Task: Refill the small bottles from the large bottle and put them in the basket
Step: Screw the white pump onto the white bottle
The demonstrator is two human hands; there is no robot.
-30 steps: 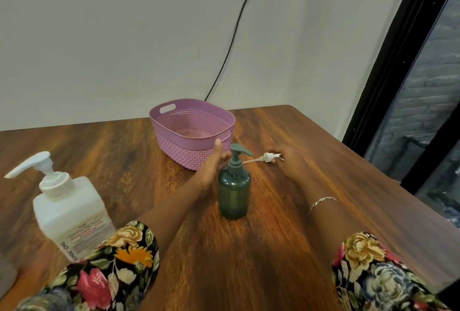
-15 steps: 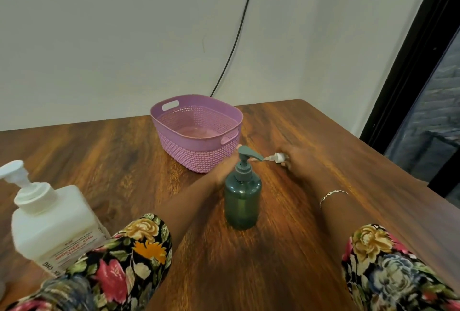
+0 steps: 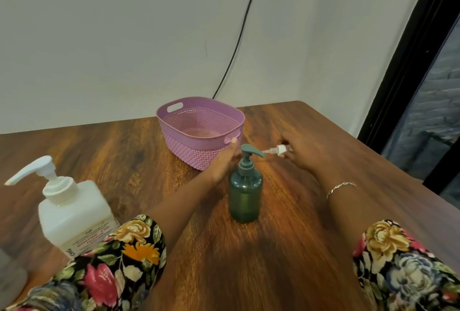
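A dark green pump bottle stands upright mid-table. Just behind it, my left hand sits beside the basket's front wall with the thumb raised; whatever its fingers hold is hidden by the green bottle's pump head. To the right, my right hand pinches a small white pump cap, whose thin tube points left toward my left hand. The purple plastic basket stands at the back with nothing visible in it. A large white pump bottle with a printed label stands at the near left.
The wooden table ends at its right edge near a dark door frame. A black cable hangs down the wall behind the basket. A grey object shows at the bottom left corner.
The view has shifted a little, bringing the large white bottle further into frame. Both hands stay behind the green bottle, with the white pump cap still in my right hand.
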